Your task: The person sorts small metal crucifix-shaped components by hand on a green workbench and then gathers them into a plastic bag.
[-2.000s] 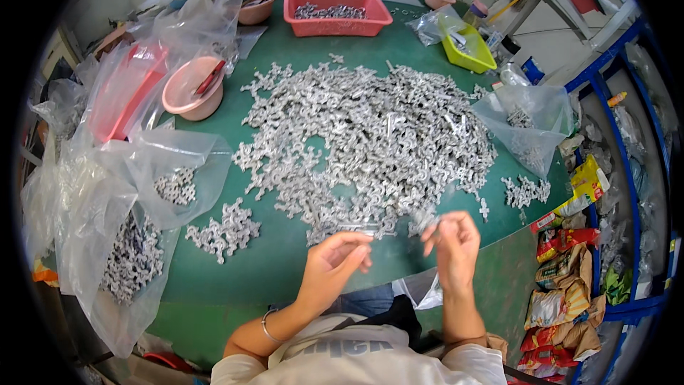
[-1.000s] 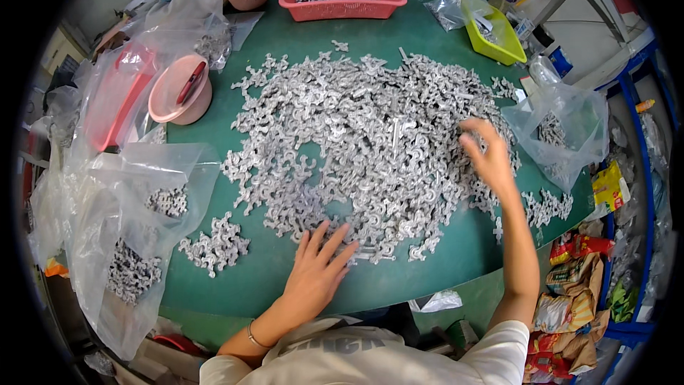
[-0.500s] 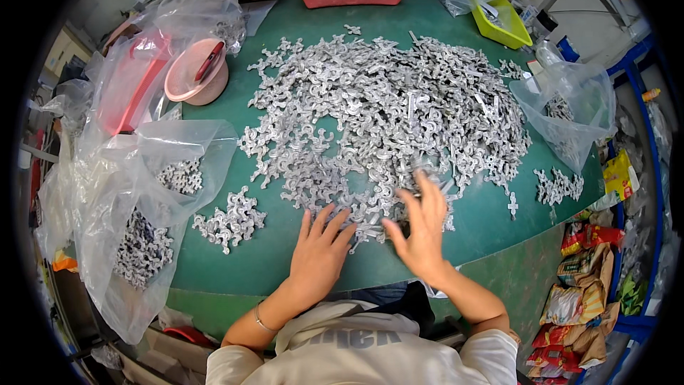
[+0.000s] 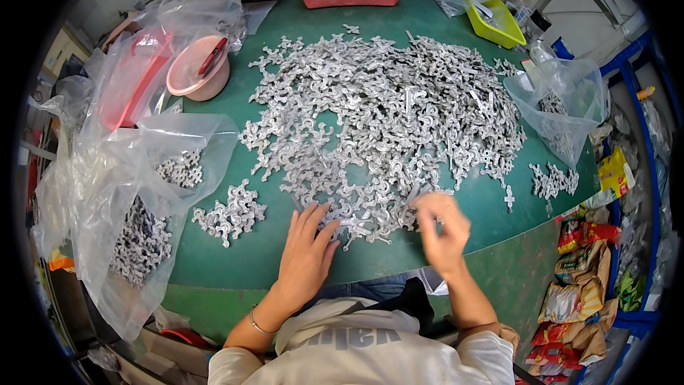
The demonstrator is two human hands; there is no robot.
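Observation:
A broad heap of small silver-grey metal castings (image 4: 385,93), curved and cross-shaped, covers the middle of the green table. At its near edge my left hand (image 4: 305,248) lies palm down with the fingers stretched, their tips touching castings and nothing gripped. A little to the right, my right hand (image 4: 444,234) is partly blurred, its fingers curled toward the thumb beside the heap. What is between those fingertips, if anything, I cannot make out. Loose castings lie in the gap between both hands. A small separate pile of castings (image 4: 231,212) sits left of my left hand.
Clear plastic bags holding castings stand at left (image 4: 146,242) and right (image 4: 563,110). A pink bowl (image 4: 199,78) carries a red-handled tool. Toward the back are a red tray (image 4: 351,0) of metal parts and a yellow-green basket (image 4: 495,28). Another small casting pile (image 4: 554,181) lies at right.
My right hand has drawn back toward me and slightly right, its fingers going from spread to curled. My left hand has shifted slightly left. Some castings at the near edge have moved.

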